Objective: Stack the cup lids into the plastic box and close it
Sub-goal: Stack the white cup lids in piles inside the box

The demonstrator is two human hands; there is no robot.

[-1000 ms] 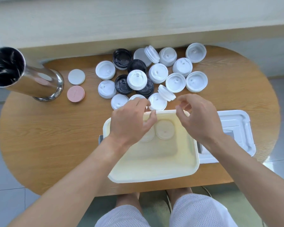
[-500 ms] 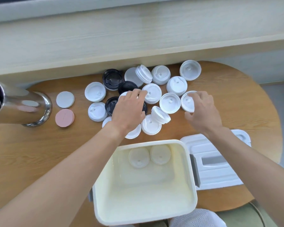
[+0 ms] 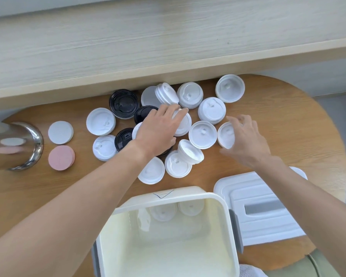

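A person's two bare hands reach over a cluster of cup lids on a wooden table (image 3: 300,126). The left hand (image 3: 158,130) lies palm down, fingers extended, over a white lid (image 3: 183,124) in the middle of the cluster; whether the fingers merely rest on it or grip it cannot be told. The right hand (image 3: 246,140), blurred, has its fingers curled at the rim of a tilted white lid (image 3: 226,134) at the right side of the cluster; the grip appears closed on that lid.

The remaining lids, white and black, lie touching or overlapping one another; one black lid (image 3: 124,103) sits at the far left of the group.

The plastic box (image 3: 231,236) stands open at the near edge of the table, with two white lids (image 3: 163,212) side by side on its floor against the far wall. The box cover (image 3: 266,206) lies flat just beside the box, to its right.

At the left stand a metal container (image 3: 14,146), a white disc (image 3: 60,132) and a pink disc (image 3: 61,157).
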